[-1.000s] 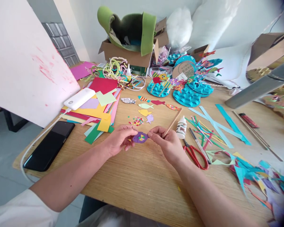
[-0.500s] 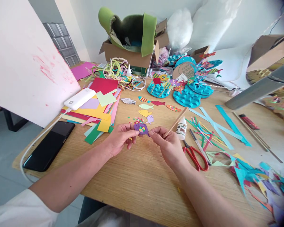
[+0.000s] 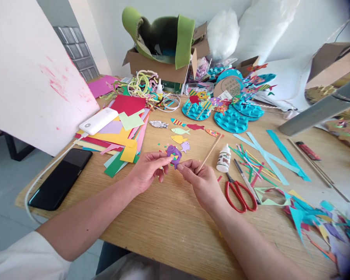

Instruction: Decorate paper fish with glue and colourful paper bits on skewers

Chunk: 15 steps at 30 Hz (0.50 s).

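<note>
Purple paper fish [image 3: 176, 153] to the left of the glue bottle [image 3: 223, 159], cut flat, pinched at body and tail, held up. Tilted, head up and tail down. Decorated mid-body with a round patch of yellow and green triangles. Between fish and bottle, a thin, tan wooden stick [image 3: 209, 154], gripped near the lower end, slanting upward with the free end toward the bottle.

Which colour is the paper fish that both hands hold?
The paper fish is mainly purple, with some yellow and green; the head view shows it.
</note>
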Tool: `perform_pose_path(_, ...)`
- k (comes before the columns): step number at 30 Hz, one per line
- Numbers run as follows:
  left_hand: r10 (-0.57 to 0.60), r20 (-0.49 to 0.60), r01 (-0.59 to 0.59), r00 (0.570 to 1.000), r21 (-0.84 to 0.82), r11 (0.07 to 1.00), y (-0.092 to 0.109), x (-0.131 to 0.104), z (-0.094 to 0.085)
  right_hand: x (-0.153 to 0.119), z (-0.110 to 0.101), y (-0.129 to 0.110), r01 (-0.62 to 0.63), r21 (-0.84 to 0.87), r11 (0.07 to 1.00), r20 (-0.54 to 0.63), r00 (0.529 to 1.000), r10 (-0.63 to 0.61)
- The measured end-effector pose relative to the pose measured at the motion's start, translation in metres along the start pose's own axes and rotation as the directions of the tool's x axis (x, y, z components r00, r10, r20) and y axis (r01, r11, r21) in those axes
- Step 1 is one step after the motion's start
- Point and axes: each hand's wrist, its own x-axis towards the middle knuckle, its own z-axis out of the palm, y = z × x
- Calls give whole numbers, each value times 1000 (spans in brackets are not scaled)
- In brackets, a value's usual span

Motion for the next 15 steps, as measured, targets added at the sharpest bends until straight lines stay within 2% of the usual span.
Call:
perform_pose_path(3, 11, -19, -11, 1000, -5, 1000, 0, 1, -2, -1, 0, -2, 7, -51, 999, 17, 1000, -6)
perform_pose_path(5, 16, -26, -16, 1000, 18, 1000, 0, 2, -3, -1, -2, -4, 26, -91, 996, -17, 999, -28)
perform_pose_path(9, 46, -19, -42, 999, 181, 983, -1, 2, -3, 1, -9, -8, 58, -174, 983, -112, 991, -78)
perform_pose_path(15, 41, 39, -54, 998, 440, 896, -3, -1, -1, 3, -11, -6, 155, -324, 933, -30, 984, -174)
